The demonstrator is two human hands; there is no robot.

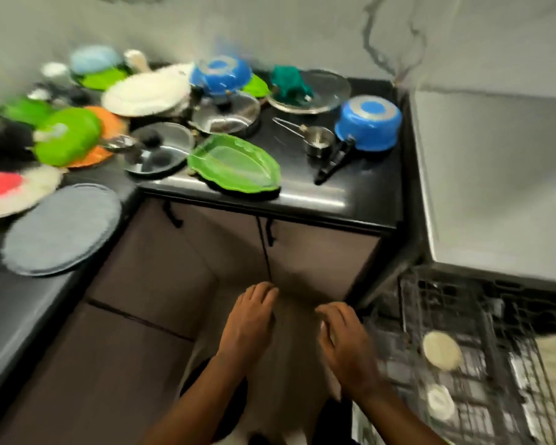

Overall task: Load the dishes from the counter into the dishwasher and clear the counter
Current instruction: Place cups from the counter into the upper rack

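View from my head, nearest things first. My left hand [249, 319] and right hand [342, 335] hang side by side below the counter [318, 200], fingers loosely spread and grasping nothing, in front of the cabinet doors [225, 252]. To the right of my right hand the dishwasher rack [463, 332] is pulled out, carrying two pale round pieces (too blurred to name), so I judge loading to be barely begun.

Up on the counter, nearest its front edge, lies the green leaf-shaped tray [235, 167]: probably light, stiff plastic, best pinched at its scalloped rim. Right of the tray sit a steel measuring cup [318, 141] with a wire handle and an upturned blue saucepan [368, 122], its black handle [334, 162] pointing toward me. The handle is the obvious hold, though the pan may be heavier than it looks.

Left of the tray is a steel lid [159, 150] with a black knob (grip the knob; wet steel could slip). Behind the tray a glass lid [308, 91] lies under a dark green cloth [288, 81], and I would treat it as fragile. Further left are a grey plate [61, 229], a white plate [148, 94] and green bowls [66, 136], all motion-blurred.
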